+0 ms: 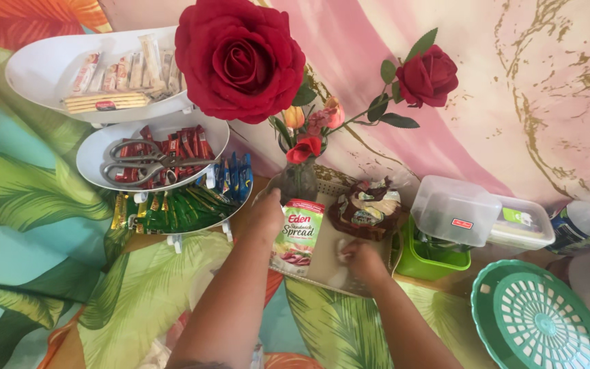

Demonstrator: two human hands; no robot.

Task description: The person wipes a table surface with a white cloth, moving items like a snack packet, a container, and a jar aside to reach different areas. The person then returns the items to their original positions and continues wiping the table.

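White cloth (345,251), maybe, hidden under right hand (363,261).

Bright, soft daylight is filling the scene, washing the pink marbled backdrop (548,89) pale toward the upper right. Shadows are staying faint and diffuse; a soft one is lying under the white tiered trays (49,61). Mild glare is showing on the clear plastic container lid (455,208) and on the glass vase (300,181). The big red rose (240,58), close to the lens, is looking slightly soft. The wide lens is bending the edges, and the forearms at the bottom are blurring a little.
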